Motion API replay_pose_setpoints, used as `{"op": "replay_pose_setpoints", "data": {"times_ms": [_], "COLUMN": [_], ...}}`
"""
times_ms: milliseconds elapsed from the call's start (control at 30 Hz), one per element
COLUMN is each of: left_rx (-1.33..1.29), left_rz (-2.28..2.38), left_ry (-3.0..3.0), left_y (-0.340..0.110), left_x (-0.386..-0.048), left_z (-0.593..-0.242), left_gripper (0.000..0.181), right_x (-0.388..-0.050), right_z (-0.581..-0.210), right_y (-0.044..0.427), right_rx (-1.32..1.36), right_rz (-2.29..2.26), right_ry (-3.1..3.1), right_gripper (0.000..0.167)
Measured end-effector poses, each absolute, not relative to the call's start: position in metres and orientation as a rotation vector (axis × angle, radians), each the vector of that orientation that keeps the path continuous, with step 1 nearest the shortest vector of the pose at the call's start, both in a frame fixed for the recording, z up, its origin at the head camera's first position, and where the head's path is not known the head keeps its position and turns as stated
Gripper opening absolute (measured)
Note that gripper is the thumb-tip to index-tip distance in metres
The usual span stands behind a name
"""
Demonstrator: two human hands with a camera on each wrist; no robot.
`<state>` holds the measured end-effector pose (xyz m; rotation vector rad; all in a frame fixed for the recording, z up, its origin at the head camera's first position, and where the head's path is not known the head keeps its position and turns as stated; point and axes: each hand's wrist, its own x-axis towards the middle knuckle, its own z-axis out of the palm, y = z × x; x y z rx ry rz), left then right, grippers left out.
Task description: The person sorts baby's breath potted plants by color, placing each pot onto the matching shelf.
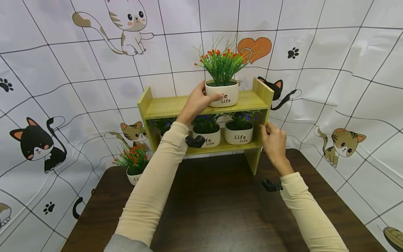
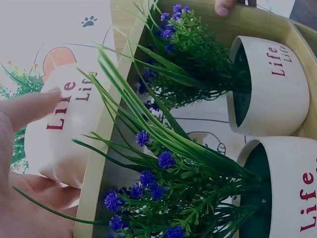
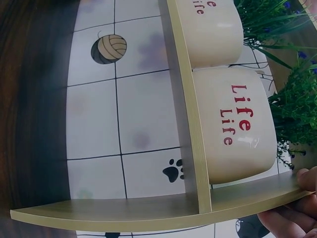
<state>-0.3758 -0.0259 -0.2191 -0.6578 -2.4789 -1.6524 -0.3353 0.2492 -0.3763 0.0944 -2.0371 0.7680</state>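
Note:
My left hand (image 1: pixel 198 101) grips a white pot (image 1: pixel 231 93) of red-orange flowers and grass at the top board of a small wooden shelf (image 1: pixel 173 105). Its thumb lies across the "Life" lettering, and in the left wrist view the fingers curl round the pot's far side. Whether the pot's base touches the board I cannot tell. My right hand (image 1: pixel 274 143) pinches the shelf's right side panel (image 3: pixel 148 213) between thumb and fingers. On the board below stand white pots with purple flowers, including a right one (image 1: pixel 239 134) and a middle one (image 1: pixel 209 134); my left arm partly covers the leftmost.
Another white pot (image 1: pixel 133 177) with red-orange flowers stands on the dark wooden table (image 1: pixel 214 210), left of the shelf and partly behind my left sleeve. A white wall covering (image 1: pixel 315 91) with cartoon cats and grid lines hangs behind and around the table.

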Motion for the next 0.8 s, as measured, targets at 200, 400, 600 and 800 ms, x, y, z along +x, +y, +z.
{"op": "replay_pose_setpoints", "data": {"times_ms": [200,400,600,800], "left_rx": [-0.568,-0.515,-0.501,-0.557], "left_rz": [-1.659,-1.618,-1.565,-1.603], "left_ry": [-2.491,-2.457,-2.388,-2.291], "left_y": [-0.029,-0.036,-0.045,-0.059], "left_x": [-0.374,-0.370,-0.360,-0.347], "left_z": [-0.216,-0.211,-0.202,-0.196], "left_gripper": [0.096,0.087,0.070,0.050], "right_x": [-0.335,-0.335,-0.334,-0.332], "right_z": [-0.376,-0.375,-0.374,-0.374], "right_y": [0.249,0.248,0.247,0.246], "right_rx": [0.097,0.104,0.120,0.104], "right_rz": [0.778,0.779,0.782,0.789], "right_ry": [-2.043,-2.036,-2.017,-2.026], "right_gripper": [0.018,0.019,0.020,0.018]}}
